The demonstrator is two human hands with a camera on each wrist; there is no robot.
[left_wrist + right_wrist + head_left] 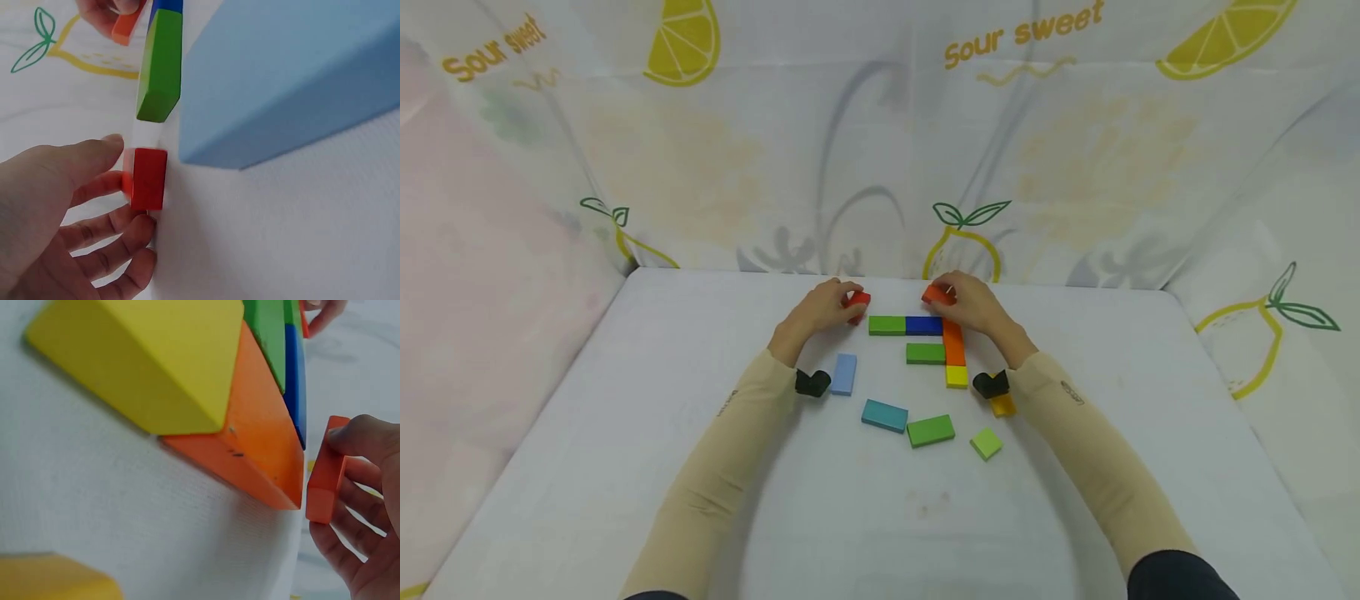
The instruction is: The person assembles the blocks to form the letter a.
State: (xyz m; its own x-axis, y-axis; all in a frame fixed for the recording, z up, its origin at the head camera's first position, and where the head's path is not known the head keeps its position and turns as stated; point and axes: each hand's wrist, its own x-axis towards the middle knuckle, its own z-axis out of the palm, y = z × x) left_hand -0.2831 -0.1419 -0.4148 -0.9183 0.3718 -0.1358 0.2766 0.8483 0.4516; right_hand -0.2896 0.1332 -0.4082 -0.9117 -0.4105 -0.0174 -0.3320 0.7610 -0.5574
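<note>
At the far side of the table, my left hand (826,307) has its fingers and thumb curved about a red block (149,179). The left wrist view shows fingertips at that block's lower end and the thumb tip near its upper corner. My right hand (972,304) pinches an orange-red block (326,469) between thumb and fingers, close over the arrangement's far right corner. Just in front, a green block (887,326) and a dark blue block (923,326) form a row. An orange block (953,342) runs toward me from its right end, with a yellow block (957,377) below.
Another green block (926,354) lies against the orange one. Nearer me are a light blue block (844,374), a teal block (884,416), a third green block (931,431), a lime square (987,443), and a yellow-orange block (1003,406) partly under the right wrist. A lemon-print cloth hangs behind.
</note>
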